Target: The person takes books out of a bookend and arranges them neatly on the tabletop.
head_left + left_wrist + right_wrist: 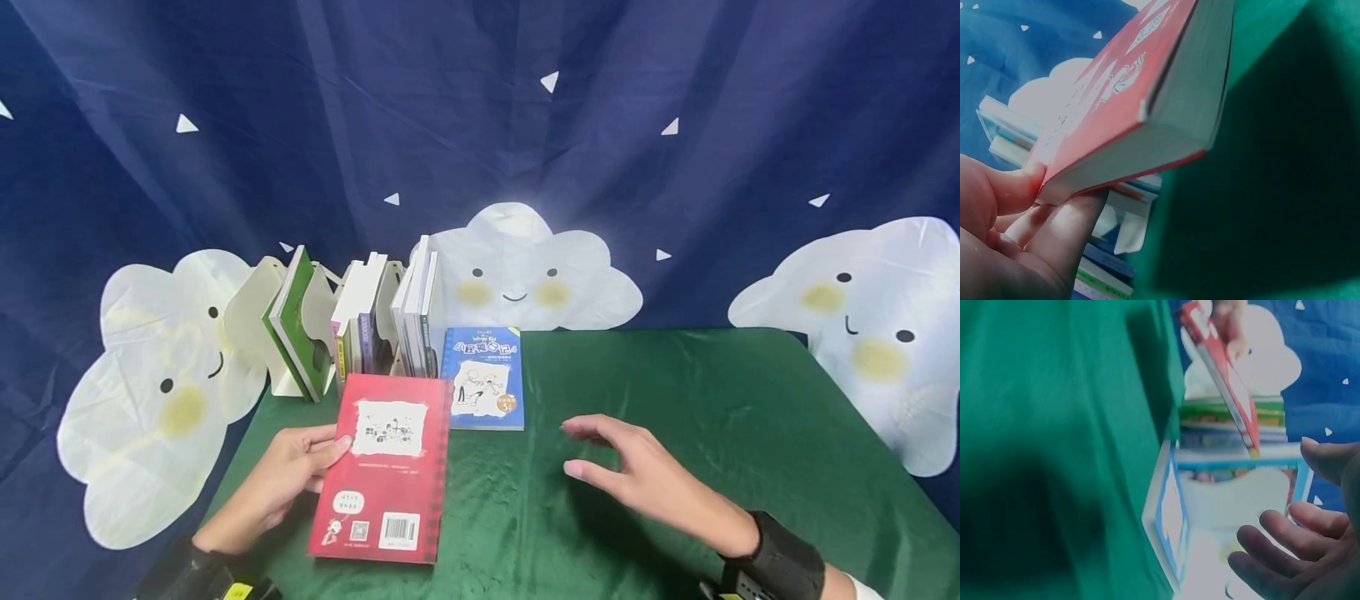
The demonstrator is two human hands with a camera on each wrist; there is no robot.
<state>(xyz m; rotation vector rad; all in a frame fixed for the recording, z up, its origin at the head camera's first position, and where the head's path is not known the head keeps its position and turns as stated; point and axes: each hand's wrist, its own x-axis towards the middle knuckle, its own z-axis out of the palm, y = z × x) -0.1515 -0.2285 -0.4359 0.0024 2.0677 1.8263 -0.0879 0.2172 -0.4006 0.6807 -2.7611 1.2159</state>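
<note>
My left hand (288, 468) pinches a red paperback book (378, 492) by its left edge, thumb on the cover and fingers beneath. The back cover, with a barcode and a white picture panel, faces me. In the left wrist view the red book (1125, 94) shows its page edges, held off the green cloth. A blue "Wimpy Kid" book (483, 367) lies face up just beyond the red one. My right hand (637, 467) hovers over the cloth to the right, fingers loosely bent and apart, holding nothing. In its wrist view the right hand's fingers (1297, 540) are spread.
At the back left, a white book rack (258, 312) holds several upright books, among them a leaning green book (296, 321) and some white ones (414, 312). A green cloth (697, 400) covers the table. Behind hangs a navy curtain (480, 108) with smiling clouds.
</note>
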